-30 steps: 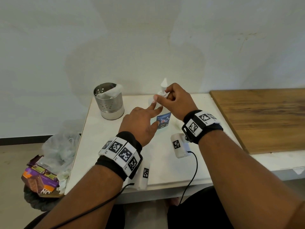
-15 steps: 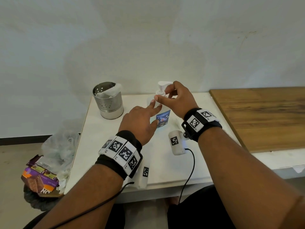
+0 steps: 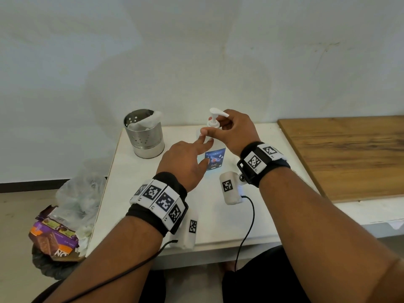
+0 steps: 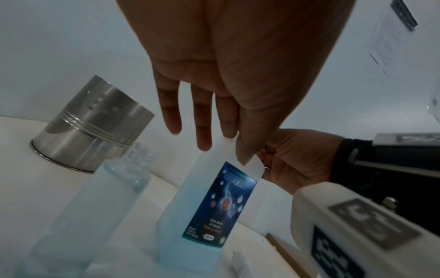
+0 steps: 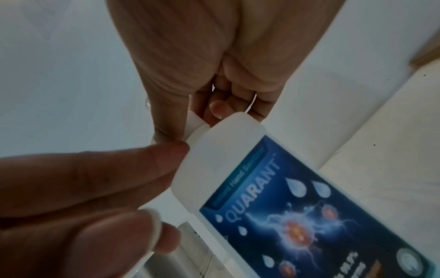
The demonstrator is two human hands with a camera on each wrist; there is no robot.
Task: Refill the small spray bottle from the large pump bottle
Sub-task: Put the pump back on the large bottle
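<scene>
The large pump bottle (image 3: 215,159) with a blue label stands on the white table (image 3: 142,204), its white pump head (image 3: 215,112) pointing right. My right hand (image 3: 223,127) pinches the pump's collar just under the head; the right wrist view shows its fingers (image 5: 214,109) curled round that collar (image 5: 197,127). My left hand (image 3: 203,147) lies with straight fingers against the bottle's shoulder (image 4: 214,154). The small clear bottle (image 4: 95,206), with an open threaded neck and pale liquid inside, stands just left of the large one. In the head view my left hand hides it.
A perforated steel cup (image 3: 144,133) holding white tissue stands at the table's back left. A wooden board (image 3: 349,156) covers the surface to the right. On the floor to the left sits a bin bag (image 3: 65,215) with wrappers. The wall is close behind the bottle.
The pump head has turned under my right hand: its spout pointed away a second ago and now points right. My left hand has stayed on the bottle.
</scene>
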